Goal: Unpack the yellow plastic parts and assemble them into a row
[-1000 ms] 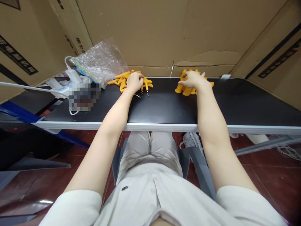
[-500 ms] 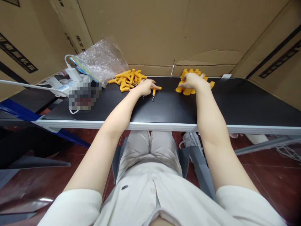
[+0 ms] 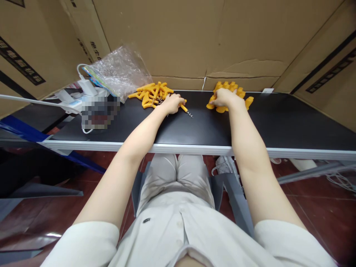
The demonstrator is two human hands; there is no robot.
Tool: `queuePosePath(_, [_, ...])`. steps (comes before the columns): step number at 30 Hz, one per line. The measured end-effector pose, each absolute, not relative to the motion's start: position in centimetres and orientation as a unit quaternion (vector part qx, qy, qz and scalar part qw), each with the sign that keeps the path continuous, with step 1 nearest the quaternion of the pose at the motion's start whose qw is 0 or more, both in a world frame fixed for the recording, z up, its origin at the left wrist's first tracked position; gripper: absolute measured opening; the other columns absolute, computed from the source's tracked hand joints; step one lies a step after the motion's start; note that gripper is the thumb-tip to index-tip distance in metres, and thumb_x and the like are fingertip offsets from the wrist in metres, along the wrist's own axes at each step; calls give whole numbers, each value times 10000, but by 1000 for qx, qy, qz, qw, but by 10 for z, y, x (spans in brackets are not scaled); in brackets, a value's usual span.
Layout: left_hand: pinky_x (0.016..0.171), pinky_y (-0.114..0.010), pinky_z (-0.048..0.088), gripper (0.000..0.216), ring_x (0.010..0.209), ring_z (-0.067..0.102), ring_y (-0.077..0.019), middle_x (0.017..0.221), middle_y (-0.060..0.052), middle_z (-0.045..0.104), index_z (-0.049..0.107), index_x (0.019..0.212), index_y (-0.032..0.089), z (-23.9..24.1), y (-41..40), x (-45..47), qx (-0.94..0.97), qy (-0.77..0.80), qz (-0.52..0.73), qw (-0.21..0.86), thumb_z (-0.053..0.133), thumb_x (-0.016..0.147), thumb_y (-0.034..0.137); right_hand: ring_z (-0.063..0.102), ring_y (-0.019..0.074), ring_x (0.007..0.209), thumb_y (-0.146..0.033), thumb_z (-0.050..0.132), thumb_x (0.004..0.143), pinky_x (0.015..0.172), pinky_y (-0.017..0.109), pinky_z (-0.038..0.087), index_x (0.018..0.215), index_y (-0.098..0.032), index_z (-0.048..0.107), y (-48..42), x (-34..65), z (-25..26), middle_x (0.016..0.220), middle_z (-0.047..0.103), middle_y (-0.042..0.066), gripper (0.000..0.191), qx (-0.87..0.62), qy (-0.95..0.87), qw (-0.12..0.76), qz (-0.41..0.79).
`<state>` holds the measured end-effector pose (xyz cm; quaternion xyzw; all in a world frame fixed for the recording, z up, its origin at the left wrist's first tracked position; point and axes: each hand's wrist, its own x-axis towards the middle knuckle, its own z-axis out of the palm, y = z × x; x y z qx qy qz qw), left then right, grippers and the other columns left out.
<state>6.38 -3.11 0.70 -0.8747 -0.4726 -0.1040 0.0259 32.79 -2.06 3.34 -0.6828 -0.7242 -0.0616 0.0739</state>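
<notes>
My left hand (image 3: 174, 104) is closed around a yellow corkscrew (image 3: 184, 108). It is over the black table (image 3: 194, 129), just beside a pile of more yellow corkscrews (image 3: 147, 98). The one I hold has a smooth yellow stem and a thin, shiny metal curl (image 3: 190, 114) that twists like a spring. The curl sticks out past my fingers and points right and toward me. The rest of it is hidden under my hand. The others lie in a jumble, all bright yellow with fat, rounded handles, and some small dark metal curls show between them.

My right hand (image 3: 225, 97) is bent over a group of short yellow tubes (image 3: 226, 85), packed close together. They are the same yellow, and some get wider at one end. My fingers curve down at the tubes, but I cannot tell if they hold one.

A brown cardboard wall (image 3: 167, 37) is behind the table. On the left cardboard, a black band (image 3: 20, 61) has big Chinese letters, and I can read 电脑机箱. More dark letters near it are too small to read. The dark marks on the right cardboard (image 3: 332, 74) are blurry.
</notes>
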Motion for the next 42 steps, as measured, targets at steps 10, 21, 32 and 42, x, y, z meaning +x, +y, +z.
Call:
queuePosePath(10, [1075,-537,446,360,1280,590,-329,1376,-164,581,645,1302,191,10,-29,54,-807,-535,-245,45,510,974,134,692,349,1132,-206,674,858,1070,562,500,1203,-168,691,-42,299,46,1192,740,146,348,-659,-742,112,-53])
queuePosePath(21, [1087,-597,430,275,1280,565,-335,1318,-123,577,646,1243,228,5,-16,45,-791,-530,-304,13,534,993,206,659,389,1197,-242,620,884,1067,583,464,1270,-208,695,-49,280,48,1238,735,146,395,-607,-782,121,-76])
queuePosePath(32, [1136,-583,413,368,1343,576,-372,1348,-164,580,640,1311,248,4,-12,45,-794,-519,-315,27,550,961,178,608,374,1294,-351,607,959,1056,549,497,1364,-279,714,-47,282,48,1386,680,106,425,-585,-796,150,-47])
queuePosePath(42, [1056,-401,512,327,1106,676,-263,1103,-100,734,661,1251,211,7,-15,43,-835,-459,-305,-2,545,950,267,603,287,1307,-373,537,1019,1129,427,483,1475,-257,602,-55,271,50,1425,615,111,475,-537,-819,202,-4])
